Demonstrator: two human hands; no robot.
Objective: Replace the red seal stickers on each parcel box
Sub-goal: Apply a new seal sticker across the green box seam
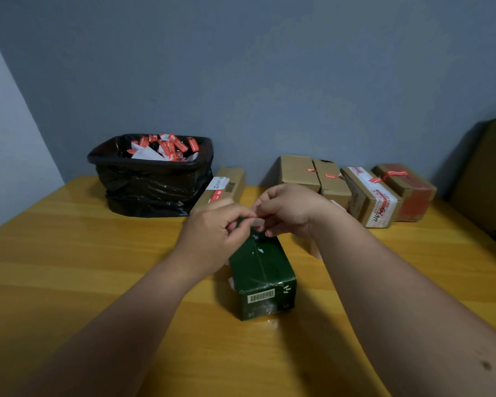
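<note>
A small pale strip (pixel 259 222), apparently a seal sticker or its backing, is pinched between both hands just above the far end of the green parcel box (pixel 260 277). No red face is visible, so its identity is a judgement. The left hand (pixel 216 230) grips it from the left with curled fingers; the right hand (pixel 287 210) pinches it from the right, fingertips meeting over the strip. The two hands are about equally near it. The box rests on the counter (pixel 69 267), its long axis running away from the person, barcode end nearest. The strip lies crosswise to that axis, directly over the top seam, so the placement is straight down. Sealed brown boxes (pixel 355 190) stand along the far wall, right. A black-lined bin (pixel 152 179) holding discarded red stickers (pixel 166 147) sits far left.
</note>
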